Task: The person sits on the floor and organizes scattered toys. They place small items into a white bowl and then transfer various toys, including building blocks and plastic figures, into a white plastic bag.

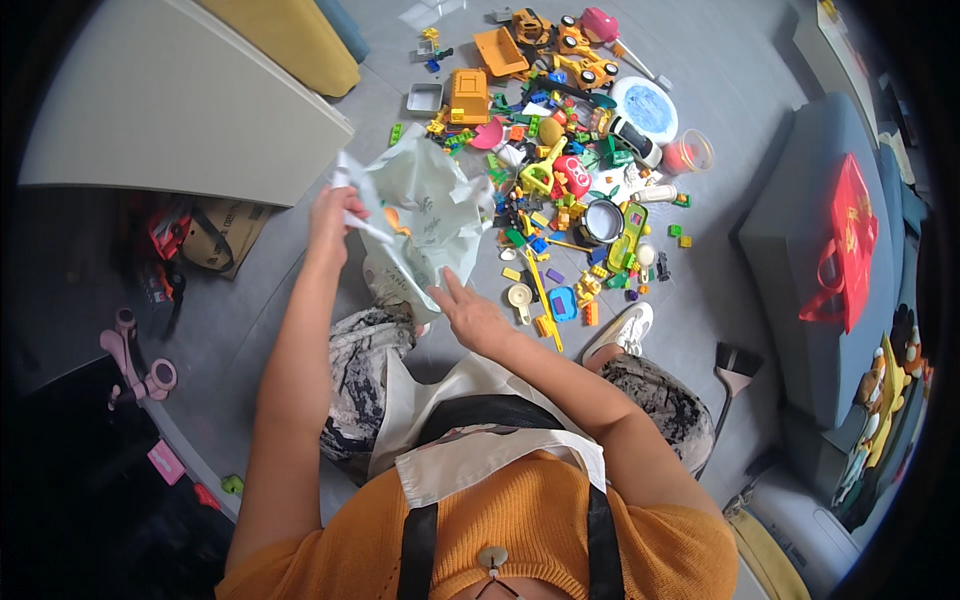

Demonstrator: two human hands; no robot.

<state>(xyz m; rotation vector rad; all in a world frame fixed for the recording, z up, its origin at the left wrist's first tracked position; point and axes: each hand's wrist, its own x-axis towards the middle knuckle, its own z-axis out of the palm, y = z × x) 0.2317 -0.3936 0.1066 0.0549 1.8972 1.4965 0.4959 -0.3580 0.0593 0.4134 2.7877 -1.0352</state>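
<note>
My left hand (335,217) grips the rim of a pale green plastic bag (442,225) that bears writing. The bag's mouth gapes, and a small orange thing (396,220) shows inside. At the bag's near edge is my right hand (471,316), its fingers apart and touching the plastic. Close to the bag's right side lies a spread of toy bricks (525,225). Among them are a yellow toy stick (544,300), a cream toy scoop (519,295), a blue toy tray (563,304) and a toy pot (602,220).
Toy construction trucks (585,64) and a white toy car (634,141) lie farther off. A grey cabinet (187,97) stands at left. On the right are a blue-grey sofa (795,247) with a red bag (851,240) and a broom (735,371) on the floor.
</note>
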